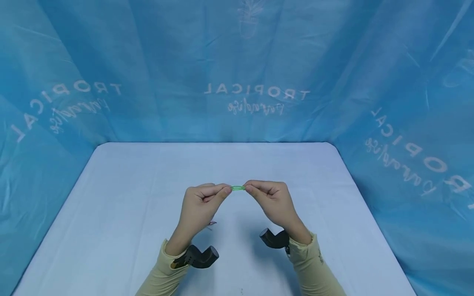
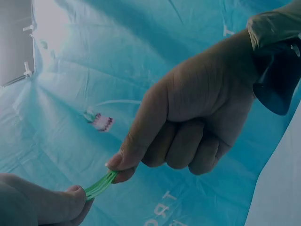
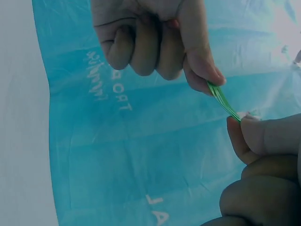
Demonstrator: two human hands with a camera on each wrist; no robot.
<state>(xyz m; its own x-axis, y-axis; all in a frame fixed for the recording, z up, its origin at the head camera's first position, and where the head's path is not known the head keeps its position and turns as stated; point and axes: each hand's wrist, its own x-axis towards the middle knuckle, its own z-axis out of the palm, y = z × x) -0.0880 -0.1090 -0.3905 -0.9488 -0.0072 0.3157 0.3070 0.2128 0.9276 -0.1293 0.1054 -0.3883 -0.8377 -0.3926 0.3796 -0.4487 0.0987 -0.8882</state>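
Observation:
A short bundle of thin green strands [image 1: 238, 188], looking like a doubled elastic band, is stretched between both hands above the table. My left hand [image 1: 201, 206] pinches its left end between thumb and index finger, the other fingers folded in. At the opposite end, the thumb and forefinger of my right hand [image 1: 272, 200] pinch it too. The strands [image 2: 99, 186] bow slightly in the left wrist view, and run side by side [image 3: 225, 103] in the right wrist view. The fingertips hide both ends.
A white-covered table [image 1: 122, 185] lies below the hands. On it, partly hidden by the left hand, is a small pinkish item [image 1: 212, 223], too small to identify. Black wrist mounts [image 1: 201, 257] jut inward from both sleeves. Blue printed curtains [image 1: 237, 53] enclose the back and sides.

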